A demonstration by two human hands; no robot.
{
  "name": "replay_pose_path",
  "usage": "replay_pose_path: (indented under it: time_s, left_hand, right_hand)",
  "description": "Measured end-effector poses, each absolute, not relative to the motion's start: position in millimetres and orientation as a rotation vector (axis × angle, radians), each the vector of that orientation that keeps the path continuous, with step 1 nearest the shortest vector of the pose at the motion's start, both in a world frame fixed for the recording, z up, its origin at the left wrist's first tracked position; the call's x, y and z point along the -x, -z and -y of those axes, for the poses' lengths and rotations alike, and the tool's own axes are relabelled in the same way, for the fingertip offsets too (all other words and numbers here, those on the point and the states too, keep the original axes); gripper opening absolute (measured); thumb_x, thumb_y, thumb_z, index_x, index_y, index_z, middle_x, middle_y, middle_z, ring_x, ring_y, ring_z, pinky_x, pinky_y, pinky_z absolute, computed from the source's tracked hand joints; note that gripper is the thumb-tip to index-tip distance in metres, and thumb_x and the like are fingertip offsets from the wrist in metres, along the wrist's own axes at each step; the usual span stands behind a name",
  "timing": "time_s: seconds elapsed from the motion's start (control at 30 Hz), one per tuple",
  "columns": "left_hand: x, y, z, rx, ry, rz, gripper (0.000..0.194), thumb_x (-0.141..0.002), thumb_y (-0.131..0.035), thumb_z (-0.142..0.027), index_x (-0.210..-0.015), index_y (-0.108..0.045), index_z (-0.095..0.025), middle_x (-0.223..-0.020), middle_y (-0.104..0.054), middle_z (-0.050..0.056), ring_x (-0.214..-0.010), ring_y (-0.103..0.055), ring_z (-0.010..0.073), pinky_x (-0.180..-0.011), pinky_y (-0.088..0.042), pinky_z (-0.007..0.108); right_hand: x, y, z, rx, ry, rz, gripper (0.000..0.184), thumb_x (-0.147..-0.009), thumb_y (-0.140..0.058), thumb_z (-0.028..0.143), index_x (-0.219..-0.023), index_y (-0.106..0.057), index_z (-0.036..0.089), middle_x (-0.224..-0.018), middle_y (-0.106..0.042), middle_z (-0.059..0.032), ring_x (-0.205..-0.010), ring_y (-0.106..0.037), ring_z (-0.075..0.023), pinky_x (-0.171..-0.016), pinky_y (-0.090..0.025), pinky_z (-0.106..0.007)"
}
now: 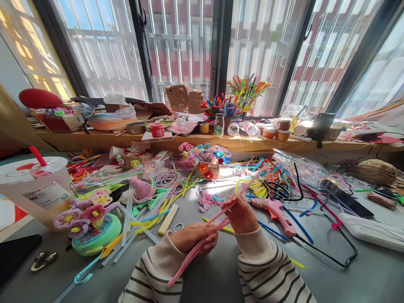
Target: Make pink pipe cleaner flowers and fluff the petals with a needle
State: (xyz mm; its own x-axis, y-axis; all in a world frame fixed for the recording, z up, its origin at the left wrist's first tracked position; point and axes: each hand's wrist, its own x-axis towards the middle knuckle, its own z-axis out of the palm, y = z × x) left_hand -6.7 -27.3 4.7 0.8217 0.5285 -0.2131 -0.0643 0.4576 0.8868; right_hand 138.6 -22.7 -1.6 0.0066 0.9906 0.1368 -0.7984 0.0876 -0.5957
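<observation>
Pink pipe cleaners (pixel 186 262), straight and apparently not yet shaped, slant above the desk (pixel 217 280) toward its near edge, where I have my left hand (pixel 189 238) gripping them and right hand (pixel 243 216) pinching higher up; leftward, a flower ornament (pixel 96 236) looks finished.

The fuzzy stems (pixel 186 261) I hold are pink, and my sleeves (pixel 268 265) are cream with dark stripes. The bench (pixel 214 277) is grey. Right of centre in the frame, the glue gun (pixel 275 210) is pink with a black cord (pixel 318 251). At lower left, I see a round base (pixel 99 240) in mint green and flowers (pixel 94 212) in mauve, rose and cream with yellow centres. The straw (pixel 38 156) at far left is red; the twine ball (pixel 377 171) at far right, brown.
</observation>
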Motion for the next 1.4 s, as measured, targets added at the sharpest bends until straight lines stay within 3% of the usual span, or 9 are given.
replay_pose_path:
  time_s: [0.2,0.37,0.67,0.9,1.2,1.3,1.4]
  left_hand:
    - [6.1,4.0,16.8,-0.957,-0.674,-0.62,0.028,-0.062,-0.055,-0.038,-0.053,-0.043,-0.014,-0.05,-0.049,-0.001,-0.042,-0.048,0.0085,-0.032,-0.032,0.016]
    - [10.9,1.1,14.2,-0.742,-1.046,-0.81,0.016,-0.065,-0.055,-0.028,-0.062,-0.05,-0.013,-0.051,-0.054,-0.001,-0.041,-0.048,0.0054,-0.04,-0.039,0.015]
    - [14.9,0.3,9.3,-0.649,-1.384,-0.638,0.018,-0.063,-0.058,-0.019,-0.077,-0.052,-0.012,-0.052,-0.044,-0.006,-0.036,-0.031,-0.001,-0.034,-0.028,0.01]
    - [12.8,-1.3,12.6,-0.696,-1.361,-0.727,0.027,-0.063,-0.058,-0.031,-0.083,-0.051,-0.015,-0.045,-0.036,-0.009,-0.033,-0.025,-0.0007,-0.031,-0.021,0.011]
    - [14.0,2.2,9.8,-0.651,-1.505,-0.825,0.025,-0.056,-0.062,-0.034,-0.065,-0.057,-0.012,-0.045,-0.042,-0.007,-0.032,-0.025,-0.0023,-0.029,-0.017,0.01]
    - [14.6,3.2,9.1,-0.652,-1.552,-0.841,0.026,-0.054,-0.063,-0.035,-0.064,-0.058,-0.012,-0.042,-0.039,-0.008,-0.031,-0.021,-0.0026,-0.028,-0.013,0.011]
    - [13.9,2.4,9.2,-0.664,-1.586,-0.887,0.025,-0.053,-0.064,-0.033,-0.064,-0.059,-0.012,-0.037,-0.034,-0.01,-0.03,-0.018,-0.0023,-0.029,-0.011,0.012]
  right_hand:
    - [-144.6,1.4,22.7,0.364,-1.356,0.512,0.009,-0.055,-0.066,0.027,-0.062,-0.061,0.023,-0.056,-0.059,0.0077,-0.056,-0.056,-0.0072,-0.071,-0.045,-0.028]
    - [-147.5,2.6,19.1,0.436,-1.282,0.509,0.021,-0.055,-0.066,0.021,-0.076,-0.061,0.024,-0.061,-0.064,0.0047,-0.061,-0.059,-0.008,-0.066,-0.046,-0.023]
    - [-143.1,1.6,20.4,0.447,-1.307,0.522,0.019,-0.056,-0.066,0.018,-0.074,-0.06,0.021,-0.075,-0.066,-0.0011,-0.073,-0.061,-0.0122,-0.064,-0.048,-0.02]
    - [-141.0,2.6,23.0,0.417,-1.372,0.585,0.017,-0.058,-0.065,0.018,-0.073,-0.059,0.021,-0.078,-0.066,-0.0017,-0.077,-0.06,-0.0133,-0.067,-0.048,-0.021]
    - [-141.6,3.8,23.9,0.386,-1.424,0.597,0.018,-0.064,-0.061,0.025,-0.081,-0.059,0.02,-0.07,-0.065,0.0005,-0.073,-0.06,-0.013,-0.068,-0.048,-0.026]
    - [-147.6,5.9,20.7,0.353,-1.362,0.505,0.02,-0.063,-0.062,0.025,-0.082,-0.06,0.02,-0.063,-0.061,0.0047,-0.063,-0.058,-0.0071,-0.065,-0.047,-0.021]
    - [-147.6,11.0,16.4,0.372,-1.324,0.585,0.021,-0.063,-0.061,0.028,-0.082,-0.06,0.018,-0.042,-0.048,0.0088,-0.036,-0.042,-0.0011,-0.04,-0.041,-0.013]
